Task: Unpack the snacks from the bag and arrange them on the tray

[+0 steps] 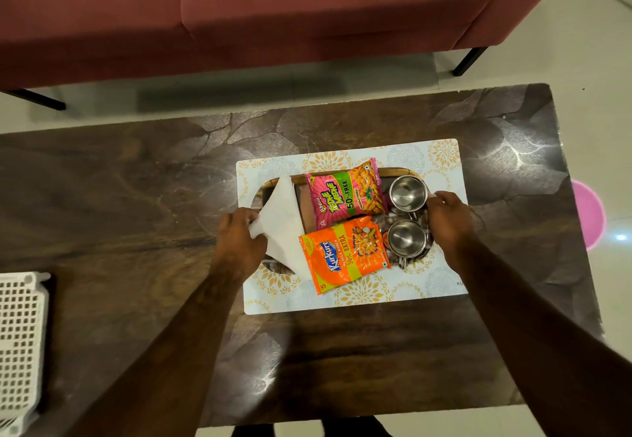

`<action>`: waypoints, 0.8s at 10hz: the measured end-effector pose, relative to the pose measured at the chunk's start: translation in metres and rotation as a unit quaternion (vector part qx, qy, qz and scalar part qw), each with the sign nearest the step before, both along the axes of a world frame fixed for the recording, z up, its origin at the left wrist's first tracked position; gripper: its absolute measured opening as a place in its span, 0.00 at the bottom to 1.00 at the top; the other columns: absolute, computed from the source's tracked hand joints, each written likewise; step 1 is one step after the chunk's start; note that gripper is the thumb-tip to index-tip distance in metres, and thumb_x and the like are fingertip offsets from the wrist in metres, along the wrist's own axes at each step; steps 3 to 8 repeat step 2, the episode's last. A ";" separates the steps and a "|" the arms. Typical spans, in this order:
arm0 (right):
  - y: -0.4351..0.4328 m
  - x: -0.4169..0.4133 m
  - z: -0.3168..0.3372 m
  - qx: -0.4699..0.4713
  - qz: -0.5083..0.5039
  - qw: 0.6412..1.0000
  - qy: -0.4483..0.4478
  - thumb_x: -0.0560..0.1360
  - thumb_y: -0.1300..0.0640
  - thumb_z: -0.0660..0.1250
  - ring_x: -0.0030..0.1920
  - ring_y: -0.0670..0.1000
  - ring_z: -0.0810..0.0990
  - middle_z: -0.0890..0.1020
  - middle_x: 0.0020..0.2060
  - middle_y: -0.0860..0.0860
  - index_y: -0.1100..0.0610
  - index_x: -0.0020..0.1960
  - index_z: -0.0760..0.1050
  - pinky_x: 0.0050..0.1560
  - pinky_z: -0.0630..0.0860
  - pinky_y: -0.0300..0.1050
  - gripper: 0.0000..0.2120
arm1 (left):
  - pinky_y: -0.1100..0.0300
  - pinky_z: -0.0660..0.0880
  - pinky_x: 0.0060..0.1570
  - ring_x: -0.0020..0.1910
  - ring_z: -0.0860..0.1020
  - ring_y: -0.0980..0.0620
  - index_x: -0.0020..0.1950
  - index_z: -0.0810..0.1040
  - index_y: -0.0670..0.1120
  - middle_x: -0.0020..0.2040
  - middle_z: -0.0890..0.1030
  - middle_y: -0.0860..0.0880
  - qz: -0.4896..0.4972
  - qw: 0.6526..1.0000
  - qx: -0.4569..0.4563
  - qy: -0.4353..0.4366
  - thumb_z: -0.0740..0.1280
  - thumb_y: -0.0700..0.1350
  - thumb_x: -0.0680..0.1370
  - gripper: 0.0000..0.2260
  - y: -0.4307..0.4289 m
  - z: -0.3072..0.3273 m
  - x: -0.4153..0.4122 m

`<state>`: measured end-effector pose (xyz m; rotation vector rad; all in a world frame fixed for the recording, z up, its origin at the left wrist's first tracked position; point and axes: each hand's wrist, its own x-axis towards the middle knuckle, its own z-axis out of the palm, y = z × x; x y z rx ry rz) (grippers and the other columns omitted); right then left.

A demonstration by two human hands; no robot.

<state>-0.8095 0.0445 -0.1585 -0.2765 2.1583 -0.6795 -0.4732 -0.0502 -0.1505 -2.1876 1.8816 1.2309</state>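
1. Basket [20, 334]: white, perforated, on the table [136, 180] at the far left, well apart from the tray.
2. Left hand [239, 238]: fingers curled, pinching the left corner of the napkin [284, 217] at the tray's left end. Whether it also gripped the rim could not be told.
3. Tray [297, 179]: wooden-rimmed, on a patterned mat [342, 299] on the table. Contents, left to right:
   - napkin, white, folded to a point, lying across the left end;
   - pink packet [345, 193], flat, on the far side;
   - orange packet [345, 255], flat, on the near side, touching the pink packet and overhanging the near rim onto the mat;
   - two steel cups, upright, far cup [408, 193] and near cup [407, 238], just beside each other.
4. Right hand [448, 221]: fingers curled down over the tray's right end, fingertips beside the far cup. The contact under the palm was hidden, so the grip could not be told.
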 end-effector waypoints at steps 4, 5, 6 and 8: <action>0.024 0.012 0.021 0.017 0.062 0.995 0.070 0.81 0.48 0.63 0.72 0.61 0.76 0.74 0.75 0.59 0.52 0.77 0.70 0.69 0.74 0.55 0.26 | 0.46 0.80 0.59 0.65 0.75 0.40 0.67 0.72 0.48 0.71 0.70 0.44 -0.062 0.997 0.001 -0.043 0.70 0.39 0.76 0.20 0.026 0.029 0.016; 0.024 0.012 0.021 0.017 0.062 0.995 0.070 0.81 0.48 0.63 0.72 0.61 0.76 0.74 0.75 0.59 0.52 0.77 0.70 0.69 0.74 0.55 0.26 | 0.46 0.80 0.59 0.65 0.75 0.40 0.67 0.72 0.48 0.71 0.70 0.44 -0.062 0.997 0.001 -0.043 0.70 0.39 0.76 0.20 0.026 0.029 0.016; 0.024 0.012 0.021 0.017 0.062 0.995 0.070 0.81 0.48 0.63 0.72 0.61 0.76 0.74 0.75 0.59 0.52 0.77 0.70 0.69 0.74 0.55 0.26 | 0.46 0.80 0.59 0.65 0.75 0.40 0.67 0.72 0.48 0.71 0.70 0.44 -0.062 0.997 0.001 -0.043 0.70 0.39 0.76 0.20 0.026 0.029 0.016; 0.024 0.012 0.021 0.017 0.062 0.995 0.070 0.81 0.48 0.63 0.72 0.61 0.76 0.74 0.75 0.59 0.52 0.77 0.70 0.69 0.74 0.55 0.26 | 0.46 0.80 0.59 0.65 0.75 0.40 0.67 0.72 0.48 0.71 0.70 0.44 -0.062 0.997 0.001 -0.043 0.70 0.39 0.76 0.20 0.026 0.029 0.016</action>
